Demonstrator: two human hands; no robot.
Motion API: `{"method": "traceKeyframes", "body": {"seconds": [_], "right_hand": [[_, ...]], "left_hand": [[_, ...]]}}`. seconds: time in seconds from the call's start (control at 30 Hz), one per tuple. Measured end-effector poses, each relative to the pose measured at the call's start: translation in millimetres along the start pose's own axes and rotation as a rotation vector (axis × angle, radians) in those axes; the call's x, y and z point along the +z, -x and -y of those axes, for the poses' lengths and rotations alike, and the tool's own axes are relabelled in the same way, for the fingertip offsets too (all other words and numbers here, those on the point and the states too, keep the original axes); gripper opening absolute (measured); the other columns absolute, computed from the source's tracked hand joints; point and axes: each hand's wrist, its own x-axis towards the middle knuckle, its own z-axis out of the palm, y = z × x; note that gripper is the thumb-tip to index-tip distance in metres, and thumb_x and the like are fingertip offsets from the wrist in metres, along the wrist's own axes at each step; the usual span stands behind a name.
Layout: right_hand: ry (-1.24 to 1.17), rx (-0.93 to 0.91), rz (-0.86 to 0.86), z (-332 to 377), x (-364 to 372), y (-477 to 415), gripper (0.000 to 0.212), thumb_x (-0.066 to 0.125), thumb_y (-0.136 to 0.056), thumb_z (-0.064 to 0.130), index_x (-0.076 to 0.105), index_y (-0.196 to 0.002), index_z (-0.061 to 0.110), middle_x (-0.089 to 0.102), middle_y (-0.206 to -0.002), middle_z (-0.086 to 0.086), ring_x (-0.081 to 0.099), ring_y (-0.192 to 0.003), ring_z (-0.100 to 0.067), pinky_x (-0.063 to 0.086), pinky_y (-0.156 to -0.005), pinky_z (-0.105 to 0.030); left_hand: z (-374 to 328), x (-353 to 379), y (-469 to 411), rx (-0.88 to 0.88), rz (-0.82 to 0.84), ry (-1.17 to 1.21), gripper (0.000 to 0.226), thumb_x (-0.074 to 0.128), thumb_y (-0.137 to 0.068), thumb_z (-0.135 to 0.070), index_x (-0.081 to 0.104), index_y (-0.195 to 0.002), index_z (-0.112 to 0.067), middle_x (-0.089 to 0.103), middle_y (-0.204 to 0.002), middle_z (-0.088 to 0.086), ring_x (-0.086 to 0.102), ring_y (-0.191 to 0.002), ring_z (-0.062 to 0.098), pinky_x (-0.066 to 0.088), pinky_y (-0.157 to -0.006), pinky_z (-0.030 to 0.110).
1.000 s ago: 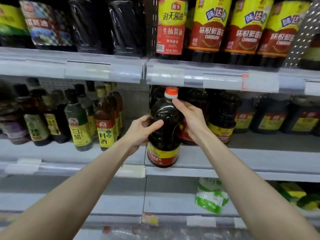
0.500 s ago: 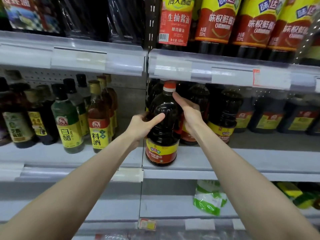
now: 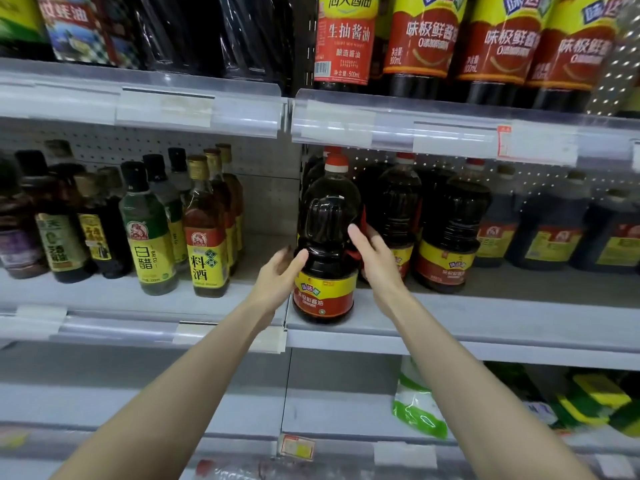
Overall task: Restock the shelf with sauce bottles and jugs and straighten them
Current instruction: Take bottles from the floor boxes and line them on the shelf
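Grey metal shelf [image 3: 485,317] across mid-frame on my remote feed.
At centre my left hand [image 3: 278,271] cups the dark red-capped plastic sauce jug [image 3: 329,216], thumb in front; it stands upright at the shelf's front edge; my right hand [image 3: 375,261] clasps its right side, fingers hidden.

Glossy plastic on matt grey shelving

The jug [image 3: 325,216] is dark, see-through plastic, smooth and shiny, with ribbed moulding at its grip. It has a red plastic cap [image 3: 336,163] and a glossy printed label [image 3: 323,299]. The shelf [image 3: 485,325] looks like matt grey painted metal, and the price strip [image 3: 391,133] on the shelf above is clear, shiny plastic. The back panel [image 3: 259,154] is matt and perforated. The slim bottles [image 3: 149,233] at left look like glossy glass. Up top, the dark packs [image 3: 242,32] are wrapped in crinkled, reflective film.
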Motion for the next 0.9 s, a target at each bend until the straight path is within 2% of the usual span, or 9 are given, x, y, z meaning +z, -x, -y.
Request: {"method": "traceKeyframes", "body": {"seconds": [0.07,0.13,0.23,0.3,0.53,0.63,0.77,0.9], "right_hand": [[0.017,0.045,0.004,-19.7,-2.1,8.4,0.051,0.057,-0.091,0.049,0.047,-0.138,0.031,0.057,-0.123,0.019,0.05,-0.121,-0.009,0.042,-0.104,-0.038],[0.017,0.073,0.01,-33.7,0.1,14.9,0.049,0.056,-0.092,0.049,0.045,-0.136,0.032,0.055,-0.127,0.017,0.048,-0.125,-0.011,0.04,-0.108,-0.043],[0.026,0.099,0.006,-48.6,4.6,19.2,0.074,0.058,-0.088,0.055,0.027,-0.15,0.03,0.038,-0.151,0.006,0.038,-0.136,-0.016,0.037,-0.111,-0.044],[0.014,0.096,0.009,-52.5,5.1,18.5,0.077,0.059,-0.087,0.056,0.023,-0.151,0.033,0.036,-0.153,0.006,0.037,-0.137,-0.016,0.036,-0.112,-0.044],[0.028,0.094,0.035,-53.9,-2.8,15.9,0.072,0.056,-0.091,0.052,0.024,-0.152,0.031,0.036,-0.153,0.006,0.038,-0.137,-0.017,0.036,-0.111,-0.042],[-0.001,0.131,0.053,-50.7,-4.5,13.7,0.072,0.053,-0.092,0.05,0.021,-0.152,0.028,0.036,-0.152,0.006,0.036,-0.137,-0.017,0.035,-0.106,-0.037],[-0.014,0.125,0.088,-47.8,-4.9,13.6,0.053,0.049,-0.096,0.044,0.035,-0.145,0.031,0.048,-0.129,0.014,0.043,-0.122,-0.009,0.036,-0.096,-0.031],[-0.017,0.15,0.076,-54.1,-3.4,14.8,0.057,0.049,-0.094,0.052,0.038,-0.145,0.029,0.047,-0.139,0.012,0.044,-0.126,-0.01,0.037,-0.096,-0.029]], "left_hand": [[7.6,0.0,3.1,-0.003,0.006,0.001,0.072,0.056,-0.091,-0.045,0.026,-0.151,-0.019,0.039,-0.151,0.002,0.045,-0.13,0.017,0.042,-0.095,0.03],[11.0,2.3,4.2,0.005,0.031,0.008,0.061,0.052,-0.094,-0.041,0.032,-0.148,-0.022,0.048,-0.143,-0.002,0.053,-0.116,0.009,0.045,-0.085,0.022],[10.4,7.1,8.2,0.005,0.065,0.04,0.045,0.047,-0.098,-0.038,0.04,-0.142,-0.03,0.059,-0.112,-0.014,0.055,-0.09,-0.006,0.044,-0.068,0.017],[12.1,7.2,7.4,0.001,0.06,0.056,0.043,0.046,-0.098,-0.039,0.042,-0.14,-0.031,0.06,-0.104,-0.017,0.056,-0.089,-0.008,0.045,-0.066,0.018],[19.2,14.0,10.2,0.032,0.034,0.087,0.027,0.05,-0.097,-0.038,0.048,-0.124,-0.038,0.061,-0.102,-0.02,0.057,-0.088,-0.008,0.044,-0.065,0.016],[22.9,17.8,9.4,0.068,-0.035,0.097,0.034,0.055,-0.094,-0.038,0.05,-0.127,-0.033,0.063,-0.11,-0.012,0.06,-0.096,-0.003,0.049,-0.072,0.018],[27.1,20.3,10.2,0.085,-0.063,0.094,0.036,0.058,-0.092,-0.039,0.049,-0.127,-0.033,0.062,-0.112,-0.012,0.06,-0.103,0.003,0.051,-0.08,0.022],[27.0,12.4,8.0,0.071,-0.032,0.057,0.051,0.059,-0.089,-0.043,0.044,-0.136,-0.031,0.057,-0.119,-0.012,0.056,-0.106,0.004,0.046,-0.076,0.018]]}}
